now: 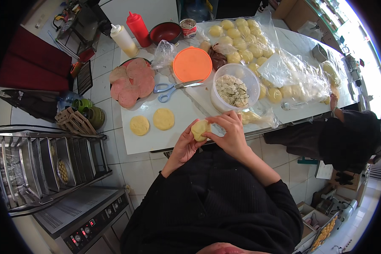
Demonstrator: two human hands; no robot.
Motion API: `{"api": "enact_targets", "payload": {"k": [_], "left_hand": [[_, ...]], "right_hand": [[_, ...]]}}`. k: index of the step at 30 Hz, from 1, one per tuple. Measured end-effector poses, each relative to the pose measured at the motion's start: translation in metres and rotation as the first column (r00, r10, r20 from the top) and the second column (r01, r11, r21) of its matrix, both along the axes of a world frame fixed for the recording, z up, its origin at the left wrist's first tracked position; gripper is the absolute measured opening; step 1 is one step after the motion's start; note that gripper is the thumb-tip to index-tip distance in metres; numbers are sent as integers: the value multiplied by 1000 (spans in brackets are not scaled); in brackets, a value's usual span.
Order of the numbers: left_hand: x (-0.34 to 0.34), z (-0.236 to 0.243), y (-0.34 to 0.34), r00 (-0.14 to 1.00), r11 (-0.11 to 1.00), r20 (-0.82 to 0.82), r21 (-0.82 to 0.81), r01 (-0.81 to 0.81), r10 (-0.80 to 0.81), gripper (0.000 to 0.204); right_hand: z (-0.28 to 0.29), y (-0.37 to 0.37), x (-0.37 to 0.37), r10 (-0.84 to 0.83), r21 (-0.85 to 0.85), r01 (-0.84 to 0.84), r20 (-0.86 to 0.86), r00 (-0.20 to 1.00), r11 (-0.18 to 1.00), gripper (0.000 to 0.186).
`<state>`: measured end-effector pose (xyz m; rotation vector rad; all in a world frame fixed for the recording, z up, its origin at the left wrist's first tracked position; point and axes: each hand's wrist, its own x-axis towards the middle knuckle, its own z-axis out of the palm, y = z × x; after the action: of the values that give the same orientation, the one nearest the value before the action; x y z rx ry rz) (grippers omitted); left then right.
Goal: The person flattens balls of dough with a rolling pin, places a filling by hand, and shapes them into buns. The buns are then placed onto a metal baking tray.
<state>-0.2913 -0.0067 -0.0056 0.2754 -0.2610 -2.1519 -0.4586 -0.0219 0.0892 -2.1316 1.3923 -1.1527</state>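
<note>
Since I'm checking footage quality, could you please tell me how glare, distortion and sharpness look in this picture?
In the head view, the upper-right window is blown out to white, glints streak the clear plastic over the dough balls, the table's far edge bows, the corners go dark, and the left hand, right hand and dough piece look fairly sharp.

Blk top, prob. ribbed knit, w/ blk slvs ending short of wrists.

Dough piece — pale yellow, roundish, creased.
</note>
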Motion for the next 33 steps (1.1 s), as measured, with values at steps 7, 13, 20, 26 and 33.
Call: {"api": "enact_targets", "payload": {"k": [7,13,20,26,33], "left_hand": [[-4,0,-1,982,994,163,-53,-90,98,53],[-8,-1,2,917,964,309,-157,-213,253,51],[-15,45,0,990,985,10,102,-141,141,46],[-10,14,6,951,980,245,-98,-171,190,45],[-10,2,6,927,932,154,-183,-314,342,44]], "right_hand": [[-25,-3,1,17,-64,-20,-36,999,998,14],[-6,-7,-1,102,26,-101,-46,994,995,11],[-15,-10,-2,135,-92,-133,9,991,987,14],[-15,-8,-3,160,-33,-163,-65,985,986,13],[5,-3,3,38,-26,-37,16,999,999,14]]}}
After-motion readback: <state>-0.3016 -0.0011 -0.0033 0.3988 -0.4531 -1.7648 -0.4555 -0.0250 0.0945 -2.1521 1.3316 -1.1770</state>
